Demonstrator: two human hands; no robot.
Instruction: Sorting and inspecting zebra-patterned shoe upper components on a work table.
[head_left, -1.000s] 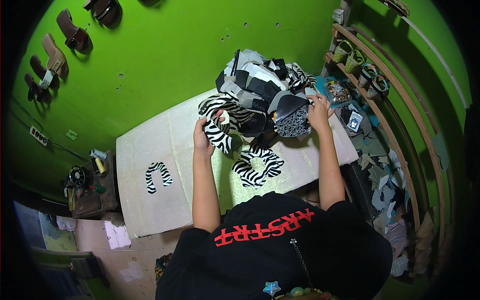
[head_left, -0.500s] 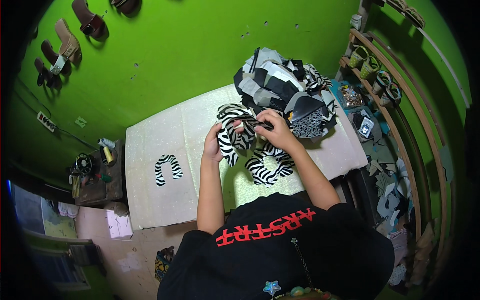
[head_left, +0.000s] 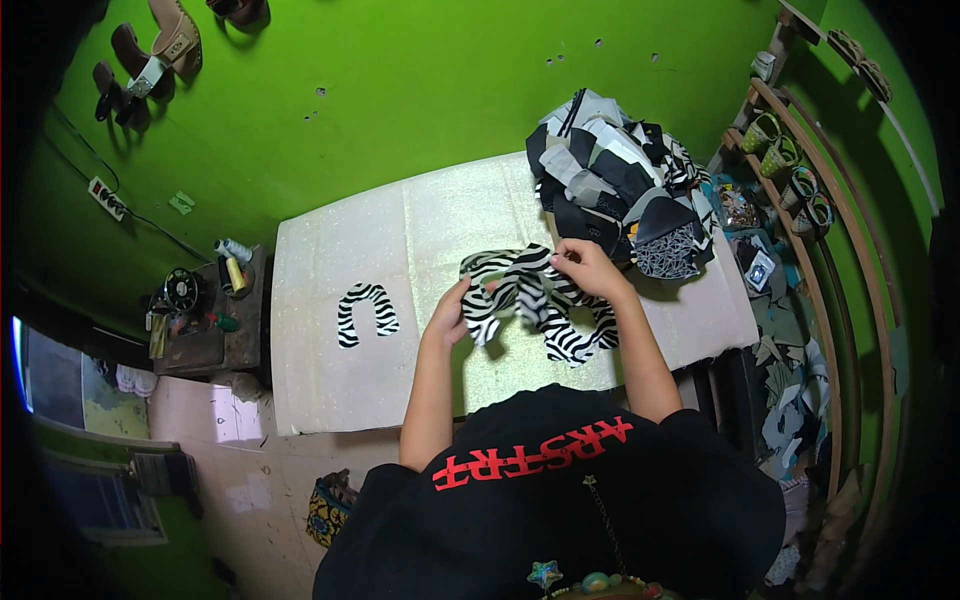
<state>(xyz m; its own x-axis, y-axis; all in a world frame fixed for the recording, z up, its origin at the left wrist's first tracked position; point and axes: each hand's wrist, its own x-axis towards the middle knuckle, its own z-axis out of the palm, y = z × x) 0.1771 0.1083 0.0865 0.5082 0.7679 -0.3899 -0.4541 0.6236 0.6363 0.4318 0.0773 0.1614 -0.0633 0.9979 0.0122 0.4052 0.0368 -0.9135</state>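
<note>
My left hand (head_left: 450, 310) and my right hand (head_left: 592, 272) hold curved zebra-striped fabric pieces (head_left: 500, 264) between them, over the middle of the table. The left fingers close on the left edge; my right thumb and fingers pinch the upper right part. How many layers are held, I cannot tell. More zebra-striped cutouts (head_left: 572, 346) lie on the table just below my right hand, partly covered by the held ones. Further left, a single arch-shaped zebra-striped piece (head_left: 370, 292) rests flat, its open end toward me.
A heap of black, grey and white scraps (head_left: 600, 170) covers the table's (head_left: 320, 400) back right. A small dark stand (head_left: 195, 345) with thread spools (head_left: 236, 274) adjoins the left edge. At right, a wooden rack (head_left: 800, 160) holds small baskets (head_left: 780, 156). Sandals (head_left: 176, 45) hang on the green wall.
The held striped pieces have been lowered and fanned out between my hands, and both hands have moved down. The whole view has shifted, so the table appears further right.
</note>
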